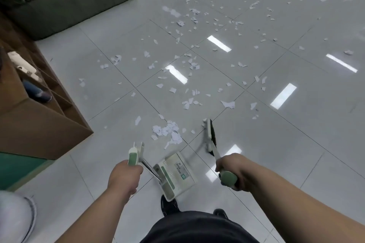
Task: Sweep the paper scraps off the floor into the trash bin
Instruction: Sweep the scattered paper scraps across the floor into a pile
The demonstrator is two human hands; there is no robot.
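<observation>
Paper scraps lie heaped just beyond our dustpan, with many more strewn over the tiled floor toward twelve and one o'clock; no trash bin is in sight. Our left hand clasps the dustpan's handle, and our right hand grips the broom, at three o'clock of the heap. A brisk stroke would likely scatter the light scraps past the pan. The pan's label is too blurred to read.
</observation>
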